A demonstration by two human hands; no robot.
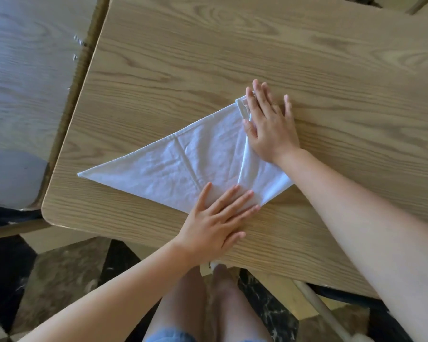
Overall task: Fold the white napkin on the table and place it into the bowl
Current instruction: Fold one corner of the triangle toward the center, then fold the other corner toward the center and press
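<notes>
The white napkin lies flat on the wooden table, folded into a triangle with its long point toward the left. Its right corner is folded over toward the top. My right hand rests flat, fingers spread, on that folded flap near the napkin's top corner. My left hand lies flat with fingers apart on the napkin's lower corner near the table's front edge. No bowl is in view.
A second, paler table stands to the left, separated by a narrow gap. The table's front edge runs just below my left hand. My legs and a dark patterned floor show beneath.
</notes>
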